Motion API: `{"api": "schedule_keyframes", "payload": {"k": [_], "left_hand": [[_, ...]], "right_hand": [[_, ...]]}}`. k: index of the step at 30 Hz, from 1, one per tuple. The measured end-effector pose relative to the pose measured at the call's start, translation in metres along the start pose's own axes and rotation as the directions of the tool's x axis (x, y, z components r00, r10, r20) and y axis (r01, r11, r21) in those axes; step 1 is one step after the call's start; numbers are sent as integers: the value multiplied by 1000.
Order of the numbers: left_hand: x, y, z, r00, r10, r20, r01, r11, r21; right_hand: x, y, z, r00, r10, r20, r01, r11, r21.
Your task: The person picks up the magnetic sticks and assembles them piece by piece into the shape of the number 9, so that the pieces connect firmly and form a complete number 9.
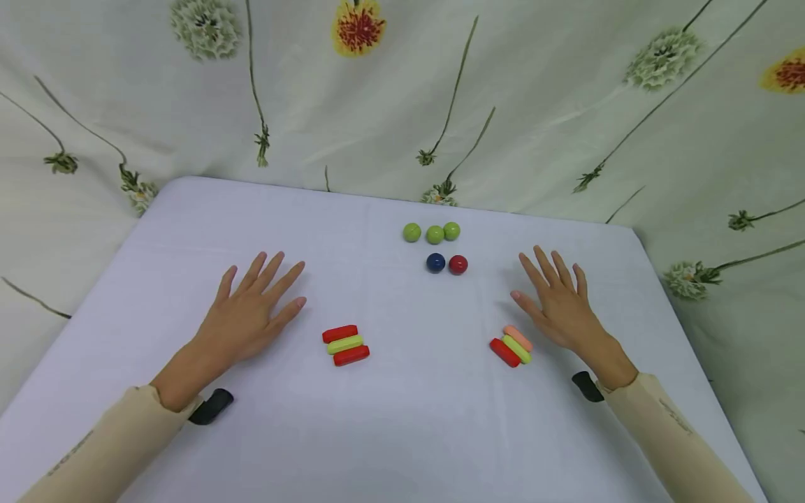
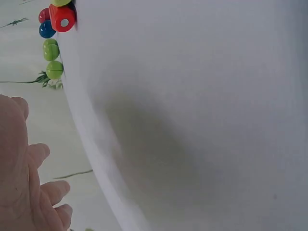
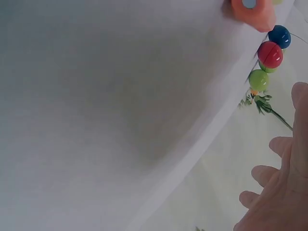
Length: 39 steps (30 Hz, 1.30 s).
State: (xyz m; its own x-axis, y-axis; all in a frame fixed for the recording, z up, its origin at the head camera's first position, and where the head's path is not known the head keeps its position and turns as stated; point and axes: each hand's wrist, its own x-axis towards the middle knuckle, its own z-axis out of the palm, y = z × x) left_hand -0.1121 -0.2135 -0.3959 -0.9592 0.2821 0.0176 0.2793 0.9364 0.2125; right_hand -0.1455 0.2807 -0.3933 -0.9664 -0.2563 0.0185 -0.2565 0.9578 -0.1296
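Note:
My left hand [image 1: 245, 318] is spread with straight fingers over the left half of the white table, holding nothing. To its right lie three short rods side by side: a red rod [image 1: 339, 333], a yellow-green rod [image 1: 344, 344] and another red rod [image 1: 351, 355]. My right hand [image 1: 562, 311], also spread and holding nothing, is over the right half. Near its thumb is a second group: a salmon rod [image 1: 518, 337], a yellow-green rod [image 1: 517, 349] and a red rod [image 1: 505, 353]. In the right wrist view the salmon rod [image 3: 254, 13] shows a round mark on its end.
Toward the back edge sit green balls [image 1: 411, 232] [image 1: 434, 235] [image 1: 451, 230]. A dark blue ball [image 1: 435, 263] and a red ball [image 1: 458, 265] lie just in front. Behind the white table [image 1: 415, 433] hangs a flower-printed cloth [image 1: 534, 91].

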Motion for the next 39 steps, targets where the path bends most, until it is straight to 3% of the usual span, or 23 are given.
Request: {"api": "schedule_keyframes", "payload": {"k": [13, 18, 23, 29, 39], "left_hand": [[1, 17, 1, 998, 62, 18, -60, 993, -105], [2, 20, 5, 995, 97, -6, -97, 977, -192], [1, 24, 9, 990, 130, -59, -142, 941, -306], [1, 27, 13, 987, 132, -87, -157, 893, -421], [2, 28, 17, 994, 107, 30, -70, 813, -579]], "right_hand": [[19, -12, -1, 998, -51, 37, 52, 999, -18], [27, -18, 0, 997, -58, 59, 60, 998, -32], [37, -24, -1, 993, -85, 76, 88, 996, -25], [45, -31, -3, 989, -127, 73, 127, 992, 0], [60, -49, -3, 981, -162, 109, 153, 984, 87]]}}
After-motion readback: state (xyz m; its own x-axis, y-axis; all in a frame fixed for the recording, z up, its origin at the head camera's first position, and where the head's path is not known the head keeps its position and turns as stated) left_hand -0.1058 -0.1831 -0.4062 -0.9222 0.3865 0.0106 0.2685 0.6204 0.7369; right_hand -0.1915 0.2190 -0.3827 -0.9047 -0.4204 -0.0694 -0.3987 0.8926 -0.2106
